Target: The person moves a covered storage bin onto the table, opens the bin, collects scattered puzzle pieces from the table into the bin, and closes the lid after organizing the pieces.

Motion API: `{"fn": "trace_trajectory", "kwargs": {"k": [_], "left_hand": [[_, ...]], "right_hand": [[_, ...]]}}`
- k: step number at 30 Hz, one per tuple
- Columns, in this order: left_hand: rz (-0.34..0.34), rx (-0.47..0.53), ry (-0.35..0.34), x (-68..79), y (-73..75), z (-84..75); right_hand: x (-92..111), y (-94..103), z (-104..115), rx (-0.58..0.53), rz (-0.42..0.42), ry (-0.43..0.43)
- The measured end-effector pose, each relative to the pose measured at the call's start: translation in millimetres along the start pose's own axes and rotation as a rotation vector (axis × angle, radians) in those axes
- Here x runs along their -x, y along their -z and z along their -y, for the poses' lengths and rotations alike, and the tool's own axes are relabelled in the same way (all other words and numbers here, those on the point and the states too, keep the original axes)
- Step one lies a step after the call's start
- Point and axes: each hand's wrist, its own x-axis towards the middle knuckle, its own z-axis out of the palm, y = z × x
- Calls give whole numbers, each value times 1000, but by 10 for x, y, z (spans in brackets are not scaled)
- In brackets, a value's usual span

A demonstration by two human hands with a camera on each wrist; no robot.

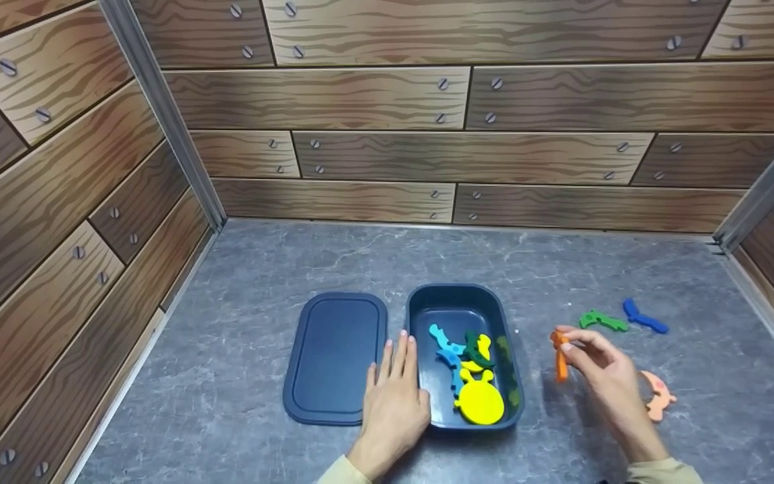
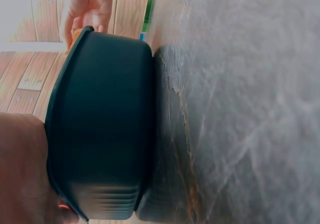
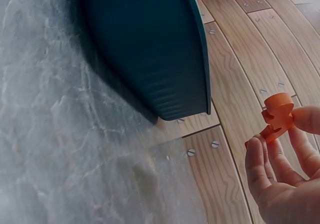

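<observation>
In the head view an open dark blue plastic box (image 1: 457, 296) holds several coloured toy pieces, among them a round yellow piece with knobs (image 1: 482, 403), a light blue piece (image 1: 446, 341) and a dark green piece (image 1: 474, 346). My left hand (image 1: 395, 409) lies along the box's left side, fingers straight and pointing forward at its rim. To the right of the box, my right hand (image 1: 607, 383) pinches a small orange toy piece (image 1: 561, 363) between thumb and fingers, above the table. The right wrist view shows this orange piece (image 3: 279, 115) with a rounded end.
A dark blue lid (image 1: 336, 356) lies flat left of the box. On the grey marbled table (image 1: 360, 259), a green piece (image 1: 603, 321) and a blue piece (image 1: 645, 318) lie beyond my right hand. A peach-coloured piece (image 1: 659, 396) lies beside its wrist. Wood-patterned walls (image 1: 373, 154) enclose the table.
</observation>
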Motion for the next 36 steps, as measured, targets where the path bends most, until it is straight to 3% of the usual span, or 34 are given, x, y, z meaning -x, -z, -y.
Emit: {"fn": "trace_trajectory", "kwargs": {"k": [15, 27, 36], "left_hand": [[-7, -14, 4, -10, -7, -6], [-53, -1, -18, -5, -28, 5], [-46, 3, -13, 13, -32, 5]], "right_hand": [[-43, -176, 117, 100, 19, 140], [-45, -306, 116, 156, 57, 303], [-15, -462, 169, 215, 83, 333]]}}
